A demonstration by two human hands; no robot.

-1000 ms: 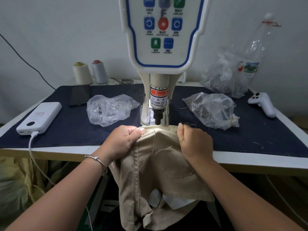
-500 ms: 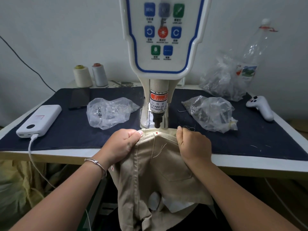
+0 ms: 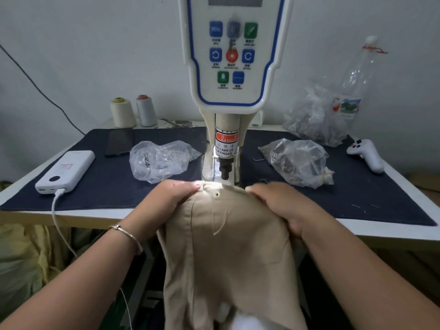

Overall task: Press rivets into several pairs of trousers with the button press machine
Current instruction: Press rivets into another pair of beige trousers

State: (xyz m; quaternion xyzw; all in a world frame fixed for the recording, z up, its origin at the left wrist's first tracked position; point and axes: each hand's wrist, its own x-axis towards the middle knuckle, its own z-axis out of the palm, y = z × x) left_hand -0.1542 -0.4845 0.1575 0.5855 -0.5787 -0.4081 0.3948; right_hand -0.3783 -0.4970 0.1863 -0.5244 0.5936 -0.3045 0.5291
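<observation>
Beige trousers (image 3: 228, 248) hang over the table's front edge, their top edge lying just below the punch (image 3: 225, 171) of the white button press machine (image 3: 234, 67). A small metal rivet (image 3: 217, 193) shows in the cloth a little in front of the punch. My left hand (image 3: 171, 198) grips the top edge on the left. On the right, my right hand (image 3: 278, 206) grips the cloth, fingers curled over its edge. A loose thread lies on the fabric.
A dark cloth mat (image 3: 114, 184) covers the table. On it lie a white power bank (image 3: 65, 171) with a cable, a black phone (image 3: 119, 141), two plastic bags of small metal parts (image 3: 159, 160) (image 3: 297, 160), a white controller (image 3: 365, 154), two thread cones (image 3: 122, 113) and a plastic bottle (image 3: 354, 82).
A rivet now sits in the cloth where a red dot showed before. Both hands have drawn the trousers slightly toward me, and my right hand has slid right along the edge.
</observation>
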